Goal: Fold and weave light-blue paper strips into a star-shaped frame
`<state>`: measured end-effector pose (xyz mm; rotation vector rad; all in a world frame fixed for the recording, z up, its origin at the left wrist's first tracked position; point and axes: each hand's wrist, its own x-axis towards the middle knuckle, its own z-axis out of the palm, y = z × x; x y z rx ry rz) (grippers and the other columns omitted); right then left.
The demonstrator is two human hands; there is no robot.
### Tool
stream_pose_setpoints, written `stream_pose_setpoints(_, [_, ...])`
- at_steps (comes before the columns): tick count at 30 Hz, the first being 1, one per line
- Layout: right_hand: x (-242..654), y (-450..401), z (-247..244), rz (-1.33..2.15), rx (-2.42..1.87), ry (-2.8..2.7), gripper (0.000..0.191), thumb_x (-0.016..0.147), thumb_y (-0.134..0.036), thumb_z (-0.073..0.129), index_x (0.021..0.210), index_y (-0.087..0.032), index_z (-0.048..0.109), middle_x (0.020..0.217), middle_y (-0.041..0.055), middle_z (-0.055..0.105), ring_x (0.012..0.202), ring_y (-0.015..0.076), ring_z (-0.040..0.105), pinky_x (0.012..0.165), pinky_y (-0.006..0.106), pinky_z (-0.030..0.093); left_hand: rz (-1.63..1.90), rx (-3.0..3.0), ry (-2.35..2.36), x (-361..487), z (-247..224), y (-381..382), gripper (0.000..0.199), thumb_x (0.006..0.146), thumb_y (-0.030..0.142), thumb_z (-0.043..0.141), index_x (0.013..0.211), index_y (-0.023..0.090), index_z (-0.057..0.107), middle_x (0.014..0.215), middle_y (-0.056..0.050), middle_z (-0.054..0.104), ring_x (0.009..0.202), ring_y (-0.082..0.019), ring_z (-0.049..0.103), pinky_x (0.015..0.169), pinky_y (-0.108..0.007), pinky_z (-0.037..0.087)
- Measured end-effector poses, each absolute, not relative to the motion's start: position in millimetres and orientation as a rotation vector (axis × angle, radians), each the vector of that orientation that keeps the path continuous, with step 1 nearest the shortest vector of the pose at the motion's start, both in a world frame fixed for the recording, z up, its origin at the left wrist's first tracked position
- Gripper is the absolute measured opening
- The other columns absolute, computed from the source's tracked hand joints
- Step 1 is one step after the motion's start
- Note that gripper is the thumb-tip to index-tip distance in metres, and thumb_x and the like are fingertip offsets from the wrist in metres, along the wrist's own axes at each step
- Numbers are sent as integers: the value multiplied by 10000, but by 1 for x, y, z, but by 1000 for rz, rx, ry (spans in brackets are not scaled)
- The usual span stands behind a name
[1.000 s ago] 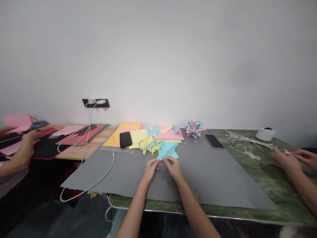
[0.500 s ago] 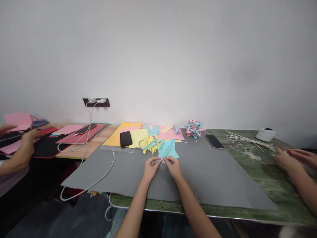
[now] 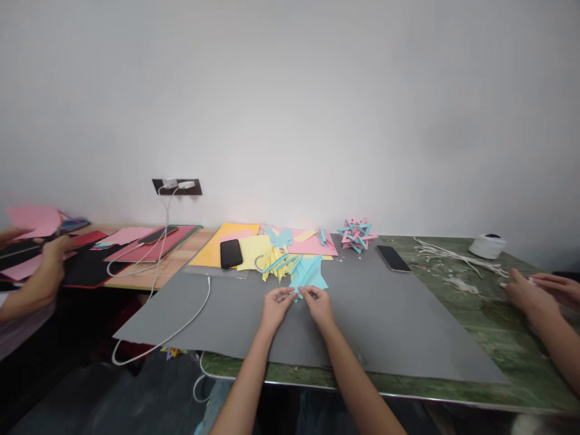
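Note:
My left hand (image 3: 277, 304) and my right hand (image 3: 318, 304) meet over the grey mat, thumbs and fingertips pinched close together. Between them is a small blue piece of paper (image 3: 296, 294), mostly covered by the fingers. Just beyond lie blue paper sheets (image 3: 312, 273), touching the near side of a heap of folded yellow paper strips (image 3: 275, 272). Thin folded blue strips rest across that heap. Farther right, by the wall, stands a pink and blue folded-paper star ball (image 3: 356, 235).
A black phone (image 3: 231, 254) lies on coloured sheets, another phone (image 3: 393, 258) at the mat's right. A white cable (image 3: 190, 320) loops over the left edge. Co-workers' hands are at left (image 3: 53, 260) and right (image 3: 532, 296), near white cords (image 3: 457, 254).
My hands stay almost in place, still pinching the blue paper. The view shifts very slightly. At the right, the co-worker's hands move a little.

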<state>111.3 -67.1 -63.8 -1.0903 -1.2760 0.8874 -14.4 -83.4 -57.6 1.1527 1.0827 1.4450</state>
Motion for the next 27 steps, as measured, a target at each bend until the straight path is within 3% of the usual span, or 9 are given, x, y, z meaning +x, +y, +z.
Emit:
stream_pose_setpoints(12, [112,-66,-67,872,-1059,-1326,283,604,-416,566,605,-140,628,573,29,601,548,133,501,555,245,401,1463,1156,1072,-13,-57,-84,253,535,267,669,731,112,630,754,-102,669,743,-204,613,717,-299,458])
stream_pose_setpoints(21, [111,-68,-66,886,-1080,-1362,282,595,-413,575,623,-136,616,583,29,583,551,129,477,544,235,387,1485,1081,1059,-15,-55,-84,340,547,262,666,843,130,563,645,-54,657,644,-163,619,643,-270,469])
stream_pose_setpoints(27, [112,-72,-62,800,-1064,-1336,274,627,-404,549,548,-141,553,500,-22,475,516,104,432,545,218,371,1472,1112,1085,-13,-55,-82,399,503,246,692,865,129,570,662,-44,637,639,-141,601,614,-237,453])
